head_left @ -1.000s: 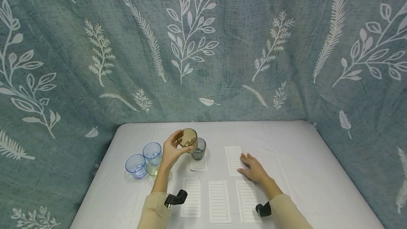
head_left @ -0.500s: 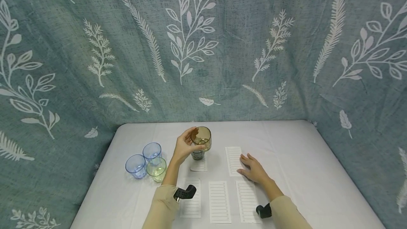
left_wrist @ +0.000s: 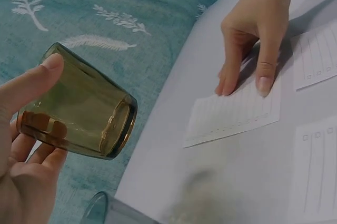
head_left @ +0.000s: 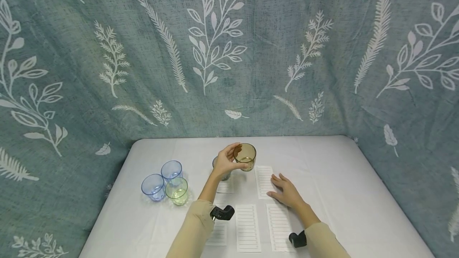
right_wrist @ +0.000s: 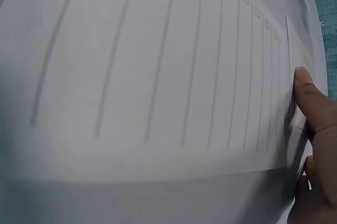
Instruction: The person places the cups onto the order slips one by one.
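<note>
my l. hand (head_left: 226, 164), thumb & fingers curled, grips a round amber glass tumbler (left_wrist: 84, 105) above the white table (head_left: 340, 194); my r. hand (head_left: 287, 192), fingers spread, touches a ruled white paper card (head_left: 263, 182).

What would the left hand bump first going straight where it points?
Besides the amber glass it holds, the left hand would probably meet the leafy curtain first, though depth is hard to judge.

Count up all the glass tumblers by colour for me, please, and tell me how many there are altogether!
Blue glass tumblers: 2
Green glass tumbler: 1
Amber glass tumbler, held in the left hand: 1
Grey glass tumbler, partly hidden behind that hand: 1
Total: 5
</note>
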{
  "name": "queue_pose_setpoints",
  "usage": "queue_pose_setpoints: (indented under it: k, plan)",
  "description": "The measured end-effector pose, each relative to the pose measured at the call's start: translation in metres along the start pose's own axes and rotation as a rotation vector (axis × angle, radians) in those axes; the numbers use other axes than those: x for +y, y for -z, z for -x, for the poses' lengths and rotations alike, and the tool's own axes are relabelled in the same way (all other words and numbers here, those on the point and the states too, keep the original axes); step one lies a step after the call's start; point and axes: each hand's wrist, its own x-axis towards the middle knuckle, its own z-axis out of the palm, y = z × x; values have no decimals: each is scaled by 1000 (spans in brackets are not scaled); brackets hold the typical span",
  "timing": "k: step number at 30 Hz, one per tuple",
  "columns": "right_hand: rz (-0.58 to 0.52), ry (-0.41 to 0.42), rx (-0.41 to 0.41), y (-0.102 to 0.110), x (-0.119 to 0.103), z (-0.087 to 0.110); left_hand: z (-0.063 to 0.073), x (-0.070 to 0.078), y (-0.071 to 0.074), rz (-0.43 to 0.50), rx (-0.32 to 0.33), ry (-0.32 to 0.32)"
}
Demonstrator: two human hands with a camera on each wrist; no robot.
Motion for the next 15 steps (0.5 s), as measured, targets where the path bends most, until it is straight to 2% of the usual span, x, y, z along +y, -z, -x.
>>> queue_pose_setpoints:
  k: [7,13,15]
  plan:
    - [1,14,-25,5,-1,-2,-9,-2,-12,33,-47,67]
    - [10,26,-32,7,-3,0,-18,-14,-22,50,-16,95]
    - [9,27,-25,7,-3,0,-21,-20,-25,32,2,87]
